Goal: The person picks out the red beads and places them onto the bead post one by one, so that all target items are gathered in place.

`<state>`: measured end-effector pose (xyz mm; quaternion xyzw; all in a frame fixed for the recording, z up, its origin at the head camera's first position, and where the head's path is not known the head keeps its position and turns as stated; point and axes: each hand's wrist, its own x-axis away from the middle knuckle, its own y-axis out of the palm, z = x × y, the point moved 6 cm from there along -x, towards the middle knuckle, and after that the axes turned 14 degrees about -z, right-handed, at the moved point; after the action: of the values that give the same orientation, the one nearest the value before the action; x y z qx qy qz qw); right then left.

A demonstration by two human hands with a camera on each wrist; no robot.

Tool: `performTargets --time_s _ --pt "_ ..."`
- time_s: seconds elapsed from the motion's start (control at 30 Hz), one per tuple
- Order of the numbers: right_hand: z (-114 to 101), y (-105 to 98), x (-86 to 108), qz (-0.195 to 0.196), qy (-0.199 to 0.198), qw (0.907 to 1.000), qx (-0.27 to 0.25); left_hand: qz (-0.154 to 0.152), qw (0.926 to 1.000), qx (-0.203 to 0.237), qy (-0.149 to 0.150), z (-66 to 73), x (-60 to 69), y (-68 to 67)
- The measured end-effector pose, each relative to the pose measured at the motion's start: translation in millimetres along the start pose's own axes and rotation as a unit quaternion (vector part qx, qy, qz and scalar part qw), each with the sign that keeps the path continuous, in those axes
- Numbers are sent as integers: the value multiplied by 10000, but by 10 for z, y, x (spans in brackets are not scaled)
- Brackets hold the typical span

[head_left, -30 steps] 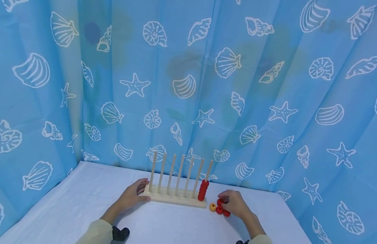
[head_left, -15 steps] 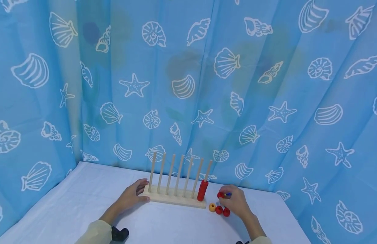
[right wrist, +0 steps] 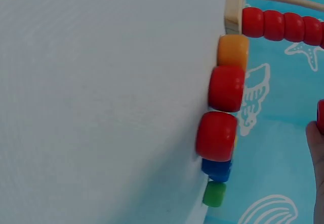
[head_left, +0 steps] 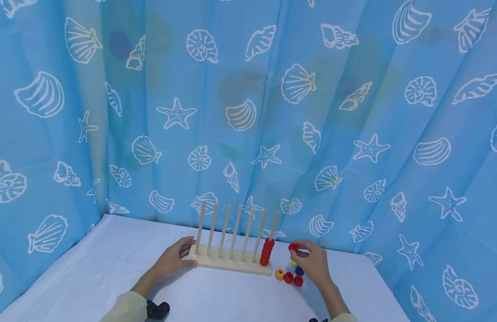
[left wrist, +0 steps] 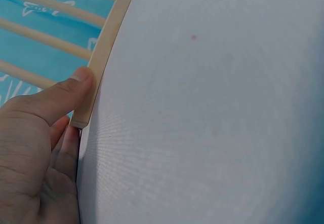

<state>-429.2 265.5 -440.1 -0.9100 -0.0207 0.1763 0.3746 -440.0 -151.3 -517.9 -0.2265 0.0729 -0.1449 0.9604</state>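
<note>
A wooden rack (head_left: 232,264) with several upright pegs stands on the white table. Several red beads (head_left: 266,252) are stacked on its rightmost peg. My left hand (head_left: 172,259) grips the rack's left end; in the left wrist view the thumb of that hand (left wrist: 35,138) lies on the base's front face. Right of the rack, my right hand (head_left: 314,261) pinches a red bead (head_left: 293,247) above the table. In the right wrist view only part of this hand (right wrist: 318,158) shows, at the right edge, with a bit of the held bead (right wrist: 321,115).
An orange bead (head_left: 279,274) and two red beads (head_left: 288,277) (head_left: 298,281) lie in a row right of the rack. Behind them are a blue bead (head_left: 299,271) and a yellow-green one (head_left: 294,263). The right wrist view shows a green bead (right wrist: 214,194). A blue shell-patterned curtain (head_left: 248,112) hangs behind.
My right hand has lifted a red bead up and away from the row, uncovering blue and yellow-green beads. My left hand has stayed on the rack's end.
</note>
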Motion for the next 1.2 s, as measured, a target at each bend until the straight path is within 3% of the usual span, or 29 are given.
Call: performTargets --time_s 0.43,0.67,0.97,1.2 --pt "-250 -110 -34 304 -741 9956 -476 -4 10000 -43 -34 21 11 -2" --pt "-464 -208 -30 209 -825 9937 -735 -15 10000 78 -19 11 -5 -3" --pt "-883 -380 -67 460 -1220 9891 -685 50 9999 -48 -89 30 -4 -18" --pt "-1279 -476 26 536 -1218 9890 -647 -36 10000 64 -58 2 0 -6"
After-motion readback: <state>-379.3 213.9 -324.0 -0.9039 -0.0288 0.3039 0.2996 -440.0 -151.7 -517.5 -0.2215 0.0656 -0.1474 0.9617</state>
